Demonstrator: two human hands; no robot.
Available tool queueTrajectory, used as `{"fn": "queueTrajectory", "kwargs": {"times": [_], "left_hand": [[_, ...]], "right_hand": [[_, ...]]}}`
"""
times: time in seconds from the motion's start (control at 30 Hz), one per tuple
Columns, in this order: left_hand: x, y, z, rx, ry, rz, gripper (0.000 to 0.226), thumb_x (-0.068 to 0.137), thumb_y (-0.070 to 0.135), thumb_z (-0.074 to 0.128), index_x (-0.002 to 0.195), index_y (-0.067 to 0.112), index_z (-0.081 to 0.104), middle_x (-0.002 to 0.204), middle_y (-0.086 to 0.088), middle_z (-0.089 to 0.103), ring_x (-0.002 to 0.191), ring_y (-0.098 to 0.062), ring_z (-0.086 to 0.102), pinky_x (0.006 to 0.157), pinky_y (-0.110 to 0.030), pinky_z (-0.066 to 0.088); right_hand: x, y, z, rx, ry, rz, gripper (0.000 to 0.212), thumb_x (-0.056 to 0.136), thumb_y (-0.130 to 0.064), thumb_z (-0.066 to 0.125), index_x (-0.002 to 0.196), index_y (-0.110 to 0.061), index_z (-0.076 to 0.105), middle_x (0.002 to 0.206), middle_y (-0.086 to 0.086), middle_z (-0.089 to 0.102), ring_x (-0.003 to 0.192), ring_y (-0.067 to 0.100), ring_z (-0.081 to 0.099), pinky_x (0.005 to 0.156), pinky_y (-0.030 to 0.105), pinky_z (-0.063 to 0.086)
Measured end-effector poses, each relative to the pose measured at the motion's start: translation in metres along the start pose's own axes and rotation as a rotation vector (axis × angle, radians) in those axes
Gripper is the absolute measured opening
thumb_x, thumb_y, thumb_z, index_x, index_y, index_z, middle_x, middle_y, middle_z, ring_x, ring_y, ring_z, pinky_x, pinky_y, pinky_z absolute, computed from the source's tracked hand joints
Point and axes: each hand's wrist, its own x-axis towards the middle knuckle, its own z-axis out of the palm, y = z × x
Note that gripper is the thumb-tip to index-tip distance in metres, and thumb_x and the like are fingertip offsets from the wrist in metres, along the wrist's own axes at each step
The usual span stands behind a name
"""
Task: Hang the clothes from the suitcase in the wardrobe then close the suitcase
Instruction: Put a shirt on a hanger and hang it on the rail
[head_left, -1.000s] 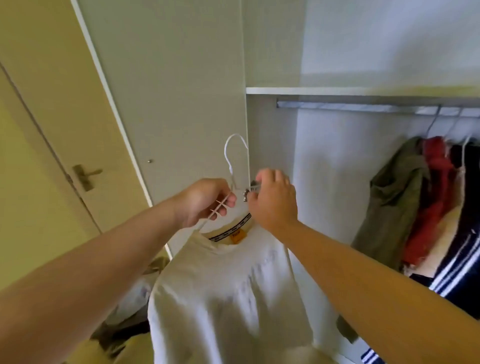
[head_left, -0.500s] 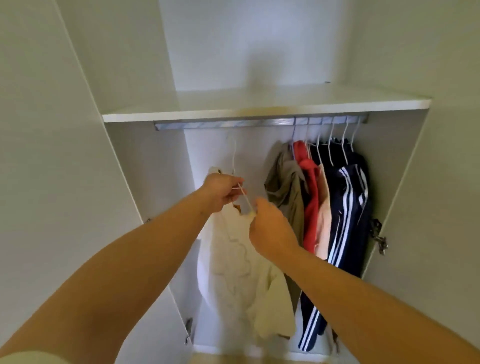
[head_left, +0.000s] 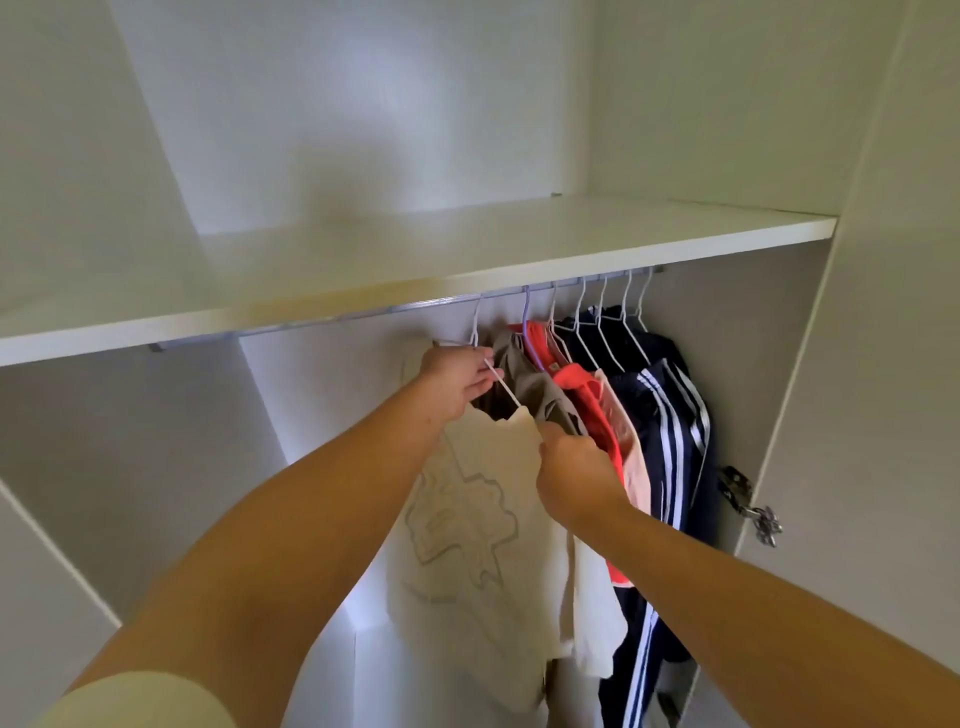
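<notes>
A cream T-shirt with a faint outline print hangs on a white wire hanger, whose hook reaches up to the metal wardrobe rail. My left hand grips the hanger just below its hook. My right hand holds the shirt's right shoulder. To the right on the same rail hang an olive garment, a red one, a peach one and navy clothes with white stripes. The suitcase is out of view.
A white shelf runs just above the rail. White wardrobe walls stand on both sides, and a metal door hinge sticks out at the right. Left of the cream shirt the rail carries nothing.
Both hands have lifted the hanger with the cream shirt up and to the right, so its hook now reaches the rail beside the olive garment. My view has tilted upward.
</notes>
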Motion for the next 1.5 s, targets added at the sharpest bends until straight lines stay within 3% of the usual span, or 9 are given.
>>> {"fn": "queueTrajectory", "kwargs": {"times": [0.13, 0.4, 0.63, 0.87, 1.0, 1.1, 1.2, 1.37, 1.5], "left_hand": [[0.031, 0.004, 0.009, 0.014, -0.029, 0.008, 0.019, 0.102, 0.007, 0.052, 0.090, 0.008, 0.066, 0.087, -0.006, 0.067, 0.066, -0.017, 0.070, 0.053, -0.019, 0.054], [0.081, 0.000, 0.018, 0.022, -0.050, -0.031, 0.018, 0.103, 0.003, 0.048, 0.100, 0.002, 0.065, 0.086, -0.010, 0.066, 0.068, -0.020, 0.067, 0.047, -0.019, 0.053], [0.114, -0.013, 0.014, 0.035, -0.072, -0.081, 0.015, 0.101, 0.002, 0.054, 0.108, -0.002, 0.067, 0.091, -0.012, 0.069, 0.073, -0.022, 0.071, 0.062, -0.024, 0.058], [0.118, -0.026, 0.022, 0.072, -0.147, -0.091, 0.014, 0.099, 0.008, 0.063, 0.110, 0.002, 0.066, 0.096, -0.012, 0.072, 0.081, -0.022, 0.074, 0.070, -0.026, 0.061], [0.118, -0.026, 0.023, 0.145, -0.075, -0.048, 0.017, 0.099, 0.014, 0.063, 0.104, -0.001, 0.067, 0.093, -0.013, 0.072, 0.080, -0.024, 0.075, 0.064, -0.026, 0.062], [0.107, -0.030, 0.012, 0.288, 0.042, 0.084, 0.021, 0.098, 0.018, 0.065, 0.102, -0.002, 0.069, 0.081, -0.009, 0.071, 0.071, -0.023, 0.073, 0.071, -0.031, 0.063], [0.079, -0.042, -0.012, 0.580, 0.179, 0.294, 0.017, 0.098, 0.020, 0.062, 0.103, 0.010, 0.075, 0.087, -0.002, 0.072, 0.075, -0.018, 0.071, 0.078, -0.033, 0.062], [-0.039, -0.079, -0.073, 0.836, 0.277, 0.479, 0.024, 0.104, 0.025, 0.051, 0.106, 0.016, 0.073, 0.088, 0.009, 0.067, 0.078, -0.010, 0.062, 0.078, -0.022, 0.052], [-0.156, -0.119, -0.134, 1.010, 0.370, 0.488, 0.026, 0.106, 0.025, 0.046, 0.112, 0.020, 0.070, 0.110, 0.008, 0.069, 0.100, -0.009, 0.061, 0.092, -0.021, 0.044]], "right_hand": [[0.022, -0.005, 0.008, -0.009, 0.002, 0.043, 0.030, 0.101, -0.010, 0.040, 0.131, -0.010, 0.047, 0.110, 0.013, 0.065, 0.095, 0.032, 0.065, 0.067, 0.030, 0.041], [0.065, 0.000, 0.030, -0.004, 0.018, 0.077, 0.022, 0.102, -0.011, 0.042, 0.121, -0.011, 0.054, 0.102, 0.008, 0.066, 0.074, 0.019, 0.050, 0.048, 0.020, 0.022], [0.082, 0.007, 0.038, -0.077, -0.009, 0.080, 0.026, 0.106, -0.016, 0.035, 0.126, -0.012, 0.052, 0.111, 0.009, 0.064, 0.089, 0.024, 0.059, 0.070, 0.027, 0.036], [0.081, 0.023, 0.047, -0.052, -0.021, 0.092, 0.027, 0.104, -0.014, 0.039, 0.128, -0.015, 0.052, 0.091, -0.002, 0.053, 0.078, 0.019, 0.052, 0.049, 0.019, 0.024], [0.077, 0.022, 0.044, -0.018, 0.007, 0.122, 0.029, 0.104, -0.022, 0.038, 0.130, -0.016, 0.051, 0.108, 0.006, 0.062, 0.092, 0.028, 0.062, 0.070, 0.032, 0.050], [0.070, 0.020, 0.040, -0.003, 0.154, 0.021, 0.031, 0.106, -0.031, 0.039, 0.130, -0.019, 0.054, 0.119, 0.003, 0.063, 0.103, 0.023, 0.062, 0.087, 0.038, 0.056], [0.061, 0.027, 0.035, -0.035, 0.272, -0.111, 0.027, 0.104, -0.034, 0.044, 0.117, -0.022, 0.063, 0.115, -0.002, 0.064, 0.106, 0.019, 0.060, 0.095, 0.041, 0.053], [0.028, 0.014, 0.033, -0.042, 0.274, -0.406, 0.031, 0.108, -0.033, 0.033, 0.097, -0.019, 0.059, 0.092, 0.000, 0.059, 0.086, 0.020, 0.056, 0.082, 0.036, 0.050], [-0.020, -0.019, 0.055, 0.205, 0.197, -0.547, 0.037, 0.107, -0.033, 0.032, 0.100, -0.012, 0.061, 0.094, 0.005, 0.062, 0.085, 0.022, 0.056, 0.078, 0.038, 0.053]]}}
